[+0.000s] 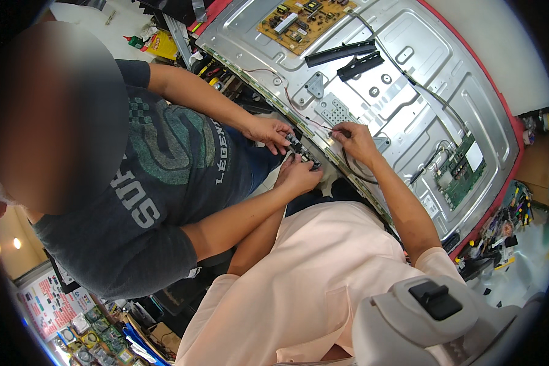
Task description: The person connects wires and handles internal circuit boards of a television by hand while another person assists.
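Note:
My right hand [355, 141] reaches over the near edge of a flat TV's silver metal back panel [409, 52]. Its thumb and fingers pinch the end of a thin reddish wire [297, 112] that runs along the panel. My left hand [283, 173] is mostly hidden behind a co-worker's forearm and hand, so its fingers do not show clearly. Beside it, the co-worker's hands [268, 133] hold a small dark strip-like part [303, 152] just off the panel's edge. A black cable [357, 175] loops below my right hand.
On the panel lie a tan circuit board [302, 24], two black brackets [360, 65] and a green circuit board [460, 177]. A thick cable [418, 85] crosses it. The co-worker in a dark shirt [171, 140] stands close on the left. Tools and pens [509, 213] crowd the right.

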### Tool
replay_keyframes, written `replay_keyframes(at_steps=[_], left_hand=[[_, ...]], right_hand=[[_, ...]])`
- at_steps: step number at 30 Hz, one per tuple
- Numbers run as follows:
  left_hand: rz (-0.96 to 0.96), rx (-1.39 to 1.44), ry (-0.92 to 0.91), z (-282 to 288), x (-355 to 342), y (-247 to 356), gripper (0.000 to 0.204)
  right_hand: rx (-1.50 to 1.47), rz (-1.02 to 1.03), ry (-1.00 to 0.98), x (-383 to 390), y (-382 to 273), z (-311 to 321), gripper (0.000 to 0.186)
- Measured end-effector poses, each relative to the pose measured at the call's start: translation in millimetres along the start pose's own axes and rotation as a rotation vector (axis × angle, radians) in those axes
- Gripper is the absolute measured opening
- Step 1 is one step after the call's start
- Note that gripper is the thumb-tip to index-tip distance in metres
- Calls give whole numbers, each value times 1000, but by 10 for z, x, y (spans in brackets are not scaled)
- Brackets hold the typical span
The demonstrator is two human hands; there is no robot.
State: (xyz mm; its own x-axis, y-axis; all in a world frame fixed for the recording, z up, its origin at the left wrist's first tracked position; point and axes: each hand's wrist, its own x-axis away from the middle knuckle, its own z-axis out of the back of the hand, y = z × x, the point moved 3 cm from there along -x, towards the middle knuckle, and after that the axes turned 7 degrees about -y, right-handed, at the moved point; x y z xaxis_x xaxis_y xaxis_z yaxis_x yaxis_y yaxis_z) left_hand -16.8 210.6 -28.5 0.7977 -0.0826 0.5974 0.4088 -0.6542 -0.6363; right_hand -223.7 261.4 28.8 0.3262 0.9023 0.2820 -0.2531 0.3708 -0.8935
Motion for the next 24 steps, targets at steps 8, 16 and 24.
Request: replay_keyframes(at_steps=[8, 16, 24], left_hand=[[42, 461, 11, 239, -190, 10, 36], [39, 437, -1, 311, -172, 8, 39], [34, 428, -1, 355, -206, -8, 42]], right_hand=[[-23, 41, -12, 0, 46, 11, 21], [-43, 36, -27, -18, 97, -7, 21], [-21, 17, -75, -23, 105, -24, 21]])
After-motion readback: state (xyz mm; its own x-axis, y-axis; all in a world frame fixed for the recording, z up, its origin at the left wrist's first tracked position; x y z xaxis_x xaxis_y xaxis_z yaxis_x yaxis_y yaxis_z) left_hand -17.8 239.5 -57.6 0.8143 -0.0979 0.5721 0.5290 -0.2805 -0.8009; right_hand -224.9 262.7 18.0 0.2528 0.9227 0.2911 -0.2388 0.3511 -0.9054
